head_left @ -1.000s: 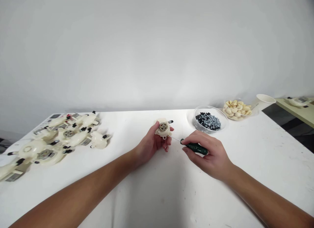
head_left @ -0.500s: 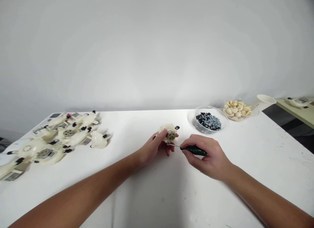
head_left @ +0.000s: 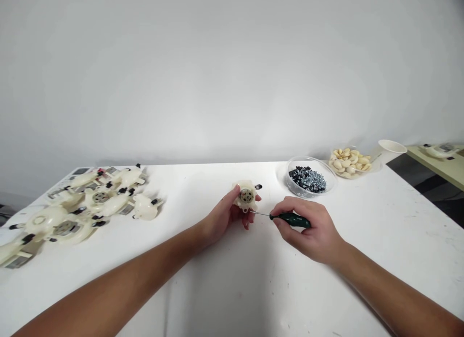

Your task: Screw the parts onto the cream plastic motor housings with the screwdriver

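Note:
My left hand (head_left: 224, 217) grips a small cream plastic housing (head_left: 245, 197) with a round metal motor face, held just above the white table (head_left: 253, 279) near its middle. My right hand (head_left: 310, 229) is closed round a green-handled screwdriver (head_left: 290, 219). The thin metal shaft points left and its tip touches the lower right edge of the housing. Both forearms reach in from the bottom of the view.
A pile of several similar cream housings (head_left: 83, 206) lies at the table's left. A clear bowl of screws and black parts (head_left: 309, 180) sits back right, with a bowl of cream pieces (head_left: 350, 162) and a paper cup (head_left: 391, 149) behind. Another table (head_left: 440, 163) stands far right.
The housing dipped right and lower half a second ago, then rose slightly again. The screwdriver tip stayed at the housing's lower right while my right hand shifted a little.

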Demonstrator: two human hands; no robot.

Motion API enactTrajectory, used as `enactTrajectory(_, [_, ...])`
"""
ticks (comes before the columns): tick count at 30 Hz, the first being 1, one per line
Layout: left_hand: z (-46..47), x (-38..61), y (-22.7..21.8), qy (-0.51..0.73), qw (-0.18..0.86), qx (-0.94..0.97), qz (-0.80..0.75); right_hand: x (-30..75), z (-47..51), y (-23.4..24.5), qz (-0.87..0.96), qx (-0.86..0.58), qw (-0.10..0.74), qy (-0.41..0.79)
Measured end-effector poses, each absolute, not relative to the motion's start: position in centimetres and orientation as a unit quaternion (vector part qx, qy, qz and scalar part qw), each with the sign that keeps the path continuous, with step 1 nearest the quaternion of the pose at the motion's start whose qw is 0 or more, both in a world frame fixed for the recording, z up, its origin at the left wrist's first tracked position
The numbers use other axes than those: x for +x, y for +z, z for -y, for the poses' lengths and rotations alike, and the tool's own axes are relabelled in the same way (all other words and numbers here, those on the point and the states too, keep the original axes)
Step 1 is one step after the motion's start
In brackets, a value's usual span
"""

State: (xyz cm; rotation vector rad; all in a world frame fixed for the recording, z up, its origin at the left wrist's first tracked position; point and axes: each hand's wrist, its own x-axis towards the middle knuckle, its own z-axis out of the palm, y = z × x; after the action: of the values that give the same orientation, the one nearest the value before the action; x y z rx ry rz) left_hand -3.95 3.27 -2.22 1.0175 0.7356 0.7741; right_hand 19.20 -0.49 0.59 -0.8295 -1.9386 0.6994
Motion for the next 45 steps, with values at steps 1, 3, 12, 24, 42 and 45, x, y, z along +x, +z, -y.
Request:
enactTrajectory(1, [-3.3,-3.9,-2.1,0.354,0.742,0.460,-0.335,19.2,0.5,0.6,0.779,-0.338,0.446,0.283])
enactTrajectory(3, [-3.4,-3.9,-2.0,0.353,0.745,0.453,-0.339,19.2,0.4,0.5,0.776,-0.342,0.438,0.297])
enactTrajectory(12, [-3.2,-3.6,-2.4,0.353,0.736,0.458,-0.352,18.7,0.2,0.0,0.792,-0.344,0.393,0.316])
enactTrajectory(24, [-2.9,-3.6,-2.6,0.343,0.690,0.511,-0.381,19.1,0.4,0.2,0.755,-0.366,0.444,0.314])
enactTrajectory(42, [-3.3,-3.6,-1.5,0.351,0.734,0.461,-0.354,19.1,0.4,0.4,0.603,-0.426,0.537,0.407])
enactTrajectory(45, [-3.4,-3.8,-1.7,0.341,0.729,0.475,-0.356,19.2,-0.3,0.1,0.553,-0.416,0.541,0.479])
